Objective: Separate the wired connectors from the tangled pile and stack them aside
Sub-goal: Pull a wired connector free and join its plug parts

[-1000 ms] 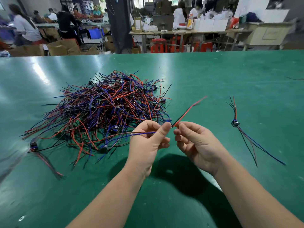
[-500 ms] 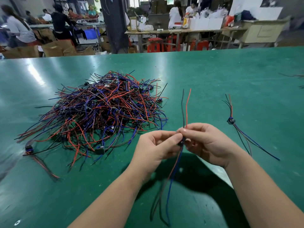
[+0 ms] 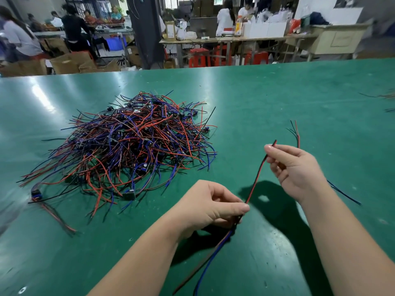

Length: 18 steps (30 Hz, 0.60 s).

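Wired connector (image 3: 254,184), clear of the tangled pile (image 3: 128,146) at lower centre, was pinched near its body by the left hand (image 3: 205,208) and at its red-black leads by the right hand (image 3: 295,169), which should probably smooth them straight before stacking it rightward.

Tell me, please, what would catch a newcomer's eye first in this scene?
The big tangled pile of red, blue and black wires sits left of centre on the green table. Nearer the camera, to its right, the left hand and right hand pinch one wired connector, its red and black leads stretched between them.
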Each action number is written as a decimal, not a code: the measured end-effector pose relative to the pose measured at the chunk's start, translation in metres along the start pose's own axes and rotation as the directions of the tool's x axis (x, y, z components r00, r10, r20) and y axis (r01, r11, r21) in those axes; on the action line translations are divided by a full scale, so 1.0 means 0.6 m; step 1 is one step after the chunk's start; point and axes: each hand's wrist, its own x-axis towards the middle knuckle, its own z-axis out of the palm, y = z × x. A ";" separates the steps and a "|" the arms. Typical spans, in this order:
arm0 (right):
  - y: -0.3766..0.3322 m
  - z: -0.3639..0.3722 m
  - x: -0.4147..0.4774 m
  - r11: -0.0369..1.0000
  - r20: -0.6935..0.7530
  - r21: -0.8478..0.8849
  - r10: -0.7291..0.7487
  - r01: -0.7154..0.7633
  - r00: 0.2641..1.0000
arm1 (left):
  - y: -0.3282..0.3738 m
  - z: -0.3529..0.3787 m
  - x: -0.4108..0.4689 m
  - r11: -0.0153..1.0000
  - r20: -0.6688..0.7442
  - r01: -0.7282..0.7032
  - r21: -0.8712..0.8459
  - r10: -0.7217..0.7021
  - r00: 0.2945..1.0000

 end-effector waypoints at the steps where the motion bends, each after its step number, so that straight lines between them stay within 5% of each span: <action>1: 0.003 0.000 0.001 0.999 -0.027 0.046 -0.020 0.021 0.999 | 0.000 -0.002 0.000 0.999 -0.008 -0.012 0.040 0.013 1.000; 5: 0.005 0.002 0.006 0.974 -0.092 0.174 -0.130 0.144 0.987 | 0.001 -0.009 -0.002 0.998 -0.074 -0.056 0.014 0.057 0.996; 8: 0.010 0.012 -0.011 0.947 0.099 -0.164 -0.262 0.276 0.960 | 0.001 -0.009 0.008 0.977 -0.251 -0.133 -0.166 0.089 0.964; 12: 0.040 0.039 -0.050 0.684 0.658 -0.502 -0.095 0.530 0.747 | -0.003 -0.011 0.018 0.944 -0.385 -0.217 -0.249 0.109 0.916; 15: 0.056 0.045 -0.051 0.411 0.722 -0.553 -0.197 0.725 0.663 | -0.006 -0.014 0.022 0.945 -0.376 -0.222 -0.241 0.120 0.919; 18: 0.053 0.037 -0.037 0.306 0.646 -0.589 -0.378 0.748 0.663 | -0.003 -0.008 0.025 0.952 -0.339 -0.196 -0.235 0.108 0.934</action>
